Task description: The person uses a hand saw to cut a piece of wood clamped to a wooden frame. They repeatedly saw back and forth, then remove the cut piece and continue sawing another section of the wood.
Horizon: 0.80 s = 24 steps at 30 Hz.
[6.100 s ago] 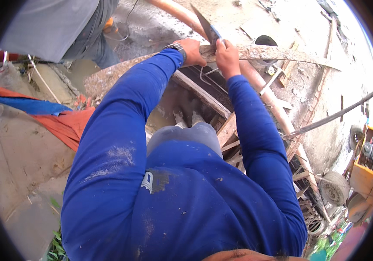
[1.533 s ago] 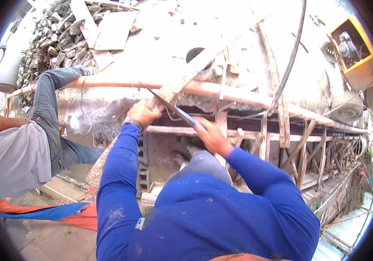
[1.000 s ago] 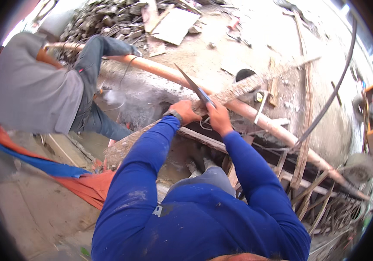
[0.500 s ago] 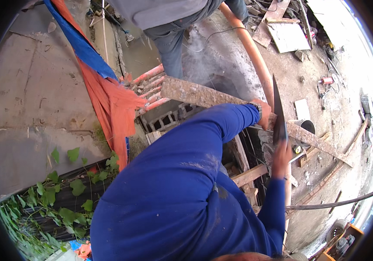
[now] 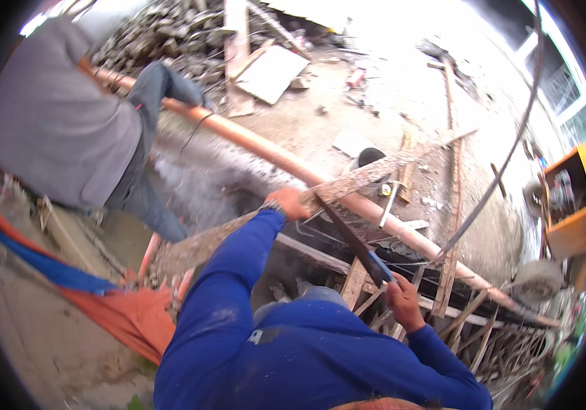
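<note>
Now the right hand (image 5: 404, 302), wrapped round the saw (image 5: 352, 238), has drawn back toward five o'clock, seemingly ending a stroke, while the left hand (image 5: 289, 203) grips the board (image 5: 368, 178), which runs from eight o'clock to two.

Head view: wide fisheye, worn on the person's head, facing down and forward. Blue shirt (image 5: 347, 355) nearest, along the lower edge; left hand (image 5: 289, 203) and right hand (image 5: 404, 302) farther out, mid-frame; rubble pile (image 5: 163, 39) well beyond, near top. Straight edges bow outward.
</note>
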Available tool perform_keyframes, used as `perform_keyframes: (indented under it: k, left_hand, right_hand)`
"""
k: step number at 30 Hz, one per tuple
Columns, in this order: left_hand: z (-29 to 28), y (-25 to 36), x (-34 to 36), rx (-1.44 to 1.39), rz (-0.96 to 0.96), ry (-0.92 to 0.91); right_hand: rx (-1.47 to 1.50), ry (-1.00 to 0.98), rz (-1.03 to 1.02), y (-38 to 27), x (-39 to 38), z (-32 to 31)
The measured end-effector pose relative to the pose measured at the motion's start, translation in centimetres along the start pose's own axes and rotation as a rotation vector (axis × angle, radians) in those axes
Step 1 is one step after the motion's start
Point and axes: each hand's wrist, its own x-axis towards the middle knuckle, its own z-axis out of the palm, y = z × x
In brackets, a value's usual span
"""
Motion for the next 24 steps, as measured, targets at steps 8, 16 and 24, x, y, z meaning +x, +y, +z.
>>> perform_keyframes:
  k: [8, 16, 24]
  left_hand:
    - [0.1, 0.6, 0.6, 0.003, 0.030, -0.076]
    - [2.4, 3.0, 0.2, 0.286, 0.054, 0.162]
    - [2.0, 1.8, 2.3, 0.301, 0.035, 0.073]
  right_hand:
    - [-0.171, 0.174, -0.418, 0.5, 31.0, 16.7]
    - [-0.095, 0.222, -0.403, 1.3, 30.6, 15.3]
    - [0.038, 0.215, -0.485, 0.7, 28.6, 15.8]
